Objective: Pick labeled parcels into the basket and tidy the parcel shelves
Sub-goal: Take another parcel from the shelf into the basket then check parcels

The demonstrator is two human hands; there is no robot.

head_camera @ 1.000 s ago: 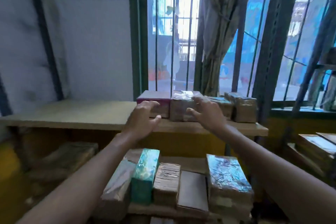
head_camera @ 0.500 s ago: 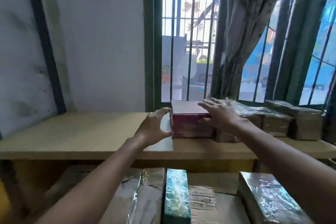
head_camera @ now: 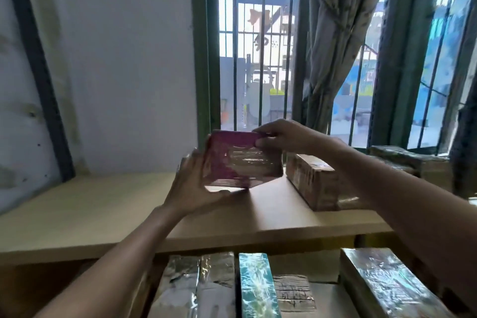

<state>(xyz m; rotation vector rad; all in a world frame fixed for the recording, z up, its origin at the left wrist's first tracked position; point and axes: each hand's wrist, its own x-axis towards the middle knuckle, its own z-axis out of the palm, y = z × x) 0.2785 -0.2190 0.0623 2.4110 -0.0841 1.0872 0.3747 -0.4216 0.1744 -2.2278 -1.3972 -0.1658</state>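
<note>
Red parcel (head_camera: 240,160), tilted over the wooden shelf (head_camera: 90,204), is gripped at its lower left corner by the left hand (head_camera: 196,186) and pinched along its top edge by the right hand (head_camera: 284,137), a brown parcel (head_camera: 312,181) just to its right, bare board stretching leftward.

two hands in play, left hand (head_camera: 196,184) and right hand (head_camera: 282,137), and one maroon parcel (head_camera: 240,162) gripped between them. right of the right hand on the top shelf (head_camera: 90,209), two to count: near brown parcel (head_camera: 313,181), far brown parcel (head_camera: 410,160); any more behind the arm, can't tell. below the hands, five in a row: silver-wrapped parcel (head_camera: 178,288), taped brown parcel (head_camera: 216,284), teal parcel (head_camera: 258,288), corrugated parcel (head_camera: 295,293), glossy parcel (head_camera: 387,284). one curtain (head_camera: 335,33) above the right hand.
</note>
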